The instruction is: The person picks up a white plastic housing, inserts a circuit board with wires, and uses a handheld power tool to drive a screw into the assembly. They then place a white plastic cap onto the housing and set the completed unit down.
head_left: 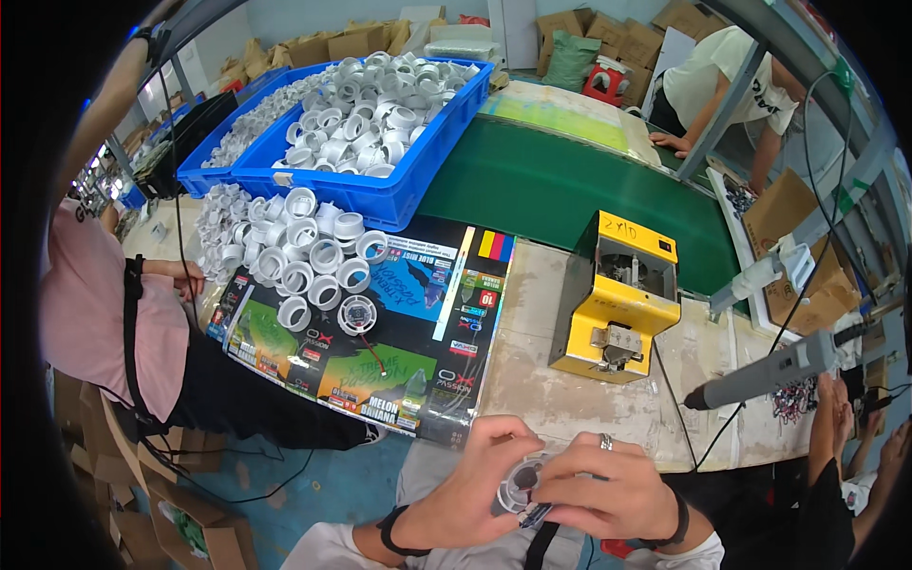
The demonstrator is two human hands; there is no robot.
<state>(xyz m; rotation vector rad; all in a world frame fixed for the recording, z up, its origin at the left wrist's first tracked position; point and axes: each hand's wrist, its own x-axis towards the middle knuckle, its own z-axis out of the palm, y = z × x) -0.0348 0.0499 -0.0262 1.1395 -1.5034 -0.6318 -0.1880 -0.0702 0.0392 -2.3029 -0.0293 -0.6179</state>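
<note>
Close to my body, at the front edge of the table, both hands hold one small round white plastic housing [519, 482] with a dark round part inside. My left hand [467, 489] grips it from the left, fingers curled behind it. From the right, my right hand [608, 484] pinches it, thumb and fingertips at its lower side near a small dark piece [534, 514]. The fingers partly hide the housing. Beyond my left hand, a similar round white piece [358, 314] with a thin red wire lies on the printed sheet [408, 366].
White plastic rings [299, 233] are piled on the sheet; more fill a blue bin [408, 190] behind. A yellow machine [617, 299] stands right of centre, near a grey tool [765, 372] with a cable. Beyond runs a green belt [560, 176]. Other people are left, right and across.
</note>
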